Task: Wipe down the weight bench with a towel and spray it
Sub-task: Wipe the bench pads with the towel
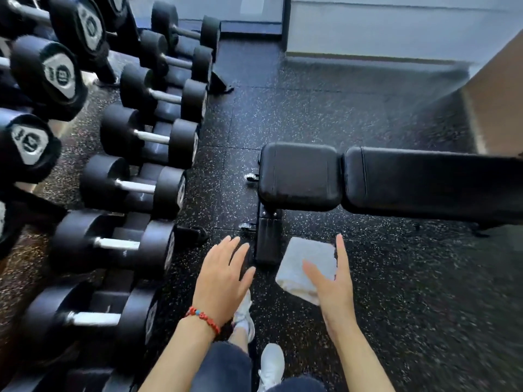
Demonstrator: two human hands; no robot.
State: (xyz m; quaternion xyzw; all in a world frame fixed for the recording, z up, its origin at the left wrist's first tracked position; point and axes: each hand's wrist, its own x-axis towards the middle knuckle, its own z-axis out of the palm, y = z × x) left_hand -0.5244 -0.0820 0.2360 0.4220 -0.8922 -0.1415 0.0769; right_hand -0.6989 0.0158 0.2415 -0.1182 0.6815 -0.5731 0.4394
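A black padded weight bench (368,179) stretches from the middle of the view to the right edge, its seat pad on the left and its long back pad on the right. Its black foot bar (267,241) reaches toward me. A folded white towel (307,258) lies on the speckled floor just right of that foot bar. My right hand (332,284) hovers over the towel's near corner, fingers spread, holding nothing. My left hand (223,281), with a red bead bracelet at the wrist, is open left of the foot bar. No spray bottle is in view.
A rack of black dumbbells (135,137) fills the left side, close to my left arm. My white shoes (271,363) stand on the black speckled rubber floor (396,292). A pale wall (396,24) runs along the back, and a tan panel (498,103) stands at the right.
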